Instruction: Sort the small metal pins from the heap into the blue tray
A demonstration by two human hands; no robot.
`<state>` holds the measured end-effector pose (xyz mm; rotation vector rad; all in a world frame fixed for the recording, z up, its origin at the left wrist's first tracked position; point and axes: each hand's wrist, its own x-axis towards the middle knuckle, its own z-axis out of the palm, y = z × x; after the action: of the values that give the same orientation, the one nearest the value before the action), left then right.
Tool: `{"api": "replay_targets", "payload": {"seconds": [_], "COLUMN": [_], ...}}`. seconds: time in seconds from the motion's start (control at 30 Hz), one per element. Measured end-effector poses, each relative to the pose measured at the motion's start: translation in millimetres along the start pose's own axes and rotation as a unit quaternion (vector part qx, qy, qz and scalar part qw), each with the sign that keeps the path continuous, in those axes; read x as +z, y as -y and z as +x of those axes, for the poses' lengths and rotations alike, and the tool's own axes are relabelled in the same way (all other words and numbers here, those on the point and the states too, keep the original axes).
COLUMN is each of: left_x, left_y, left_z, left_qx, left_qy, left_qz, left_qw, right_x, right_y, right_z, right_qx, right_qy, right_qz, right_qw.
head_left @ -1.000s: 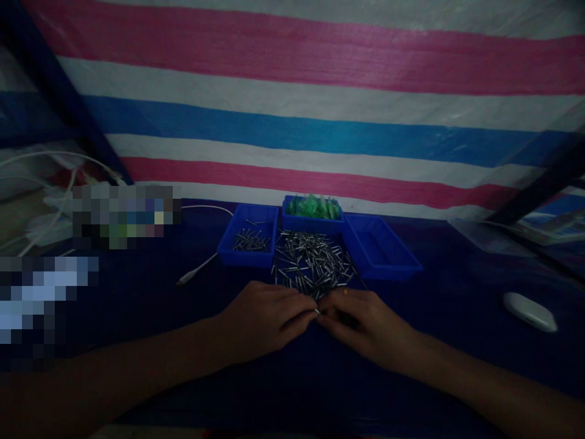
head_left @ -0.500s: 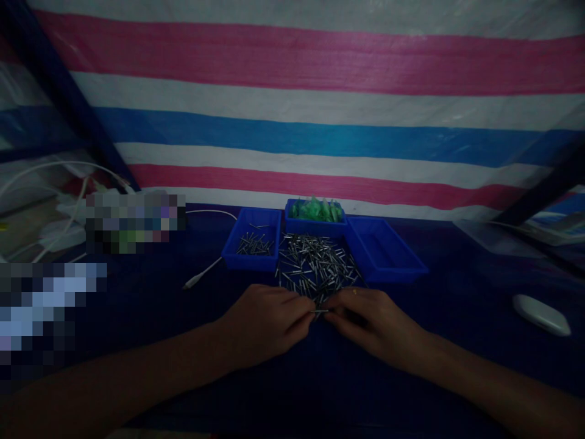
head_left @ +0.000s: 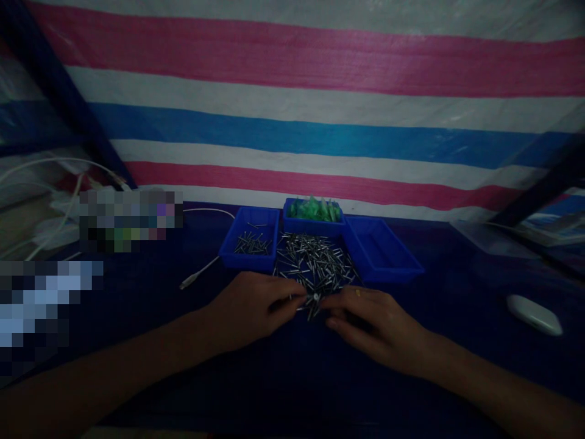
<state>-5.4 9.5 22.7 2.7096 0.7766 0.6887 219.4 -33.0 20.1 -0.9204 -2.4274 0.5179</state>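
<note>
Pins (head_left: 320, 259) lie heaped between left tray (head_left: 249, 263) and right tray (head_left: 386, 244); nearer, the left hand (head_left: 258, 305) curls almost closed, hold unclear; the right hand (head_left: 372, 320) sits half open, gripping nothing visible.

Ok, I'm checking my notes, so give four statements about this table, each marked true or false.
The bare left hand and bare right hand are at the near side of the loose pile of slim silvery metal pins. True.
The white rounded object lies left of both hands. False: it lies to their right.
Crinkled green plastic sits in the small rear blue plastic tray. True.
The left blue plastic tray holds only green plastic. False: it holds slim metal pieces.
</note>
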Motion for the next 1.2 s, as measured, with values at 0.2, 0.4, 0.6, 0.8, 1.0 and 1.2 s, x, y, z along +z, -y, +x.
{"api": "replay_targets", "payload": {"seconds": [0.2, 0.4, 0.6, 0.8, 1.0, 1.2], "left_x": [-43.2, -46.8, -35.8, -15.0, -7.5, -4.3], "left_y": [25.0, 40.6, 18.7, 1.2, 1.3, 2.9], "left_z": [7.3, 6.0, 2.4, -8.0, -11.0, -11.8], "left_qx": [-0.184, -0.284, -0.11, 0.063, 0.076, 0.074], "left_qy": [-0.014, 0.02, -0.013, 0.019, 0.043, 0.057], "left_qz": [0.319, 0.408, 0.382, 0.303, 0.272, 0.263], "left_qw": [0.93, 0.868, 0.917, 0.951, 0.958, 0.96], "right_x": [-16.0, -12.7, 0.0, 5.6, 5.0, 6.7], "right_y": [-8.7, -24.7, -40.0, -41.5, -37.2, -37.7], "right_z": [21.0, 77.7, 104.4, 105.3, 105.4, 106.4], "right_qx": [-0.025, -0.066, -0.075, -0.076, -0.067, -0.077], "right_qy": [0.037, 0.092, 0.098, 0.101, 0.103, 0.11], "right_qz": [-0.145, -0.299, -0.348, -0.365, -0.379, -0.374], "right_qw": [0.988, 0.947, 0.929, 0.922, 0.917, 0.918]}}
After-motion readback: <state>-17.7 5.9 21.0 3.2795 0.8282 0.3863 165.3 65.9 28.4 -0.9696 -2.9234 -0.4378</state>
